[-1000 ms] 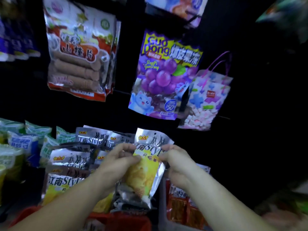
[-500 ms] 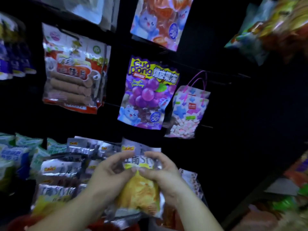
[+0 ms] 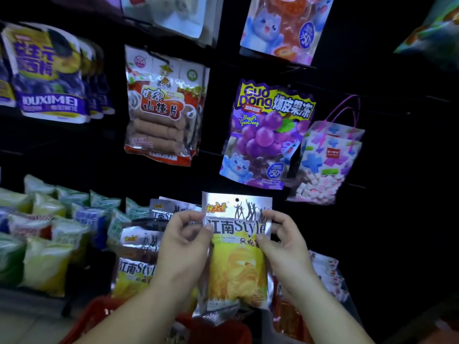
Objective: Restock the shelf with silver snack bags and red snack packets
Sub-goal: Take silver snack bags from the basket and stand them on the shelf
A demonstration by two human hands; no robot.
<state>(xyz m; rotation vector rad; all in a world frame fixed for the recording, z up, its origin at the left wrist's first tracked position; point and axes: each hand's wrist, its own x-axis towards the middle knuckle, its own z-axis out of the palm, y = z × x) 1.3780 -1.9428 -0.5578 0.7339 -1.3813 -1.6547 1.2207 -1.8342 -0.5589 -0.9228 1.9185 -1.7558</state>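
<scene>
While left hand [image 3: 183,247] and right hand [image 3: 285,249] pinch it, the silver bag [image 3: 236,271] reads "江南Style".

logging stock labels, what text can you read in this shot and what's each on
"江南Style": the held silver snack bag
"Guo Dong", "BaoPi GuoDong", "50": purple grape bag
"山楂片": red-trimmed bag hanging left of it
"50": orange bag at the top
Blue bag lettering and all small print: too blurred to read.
</scene>
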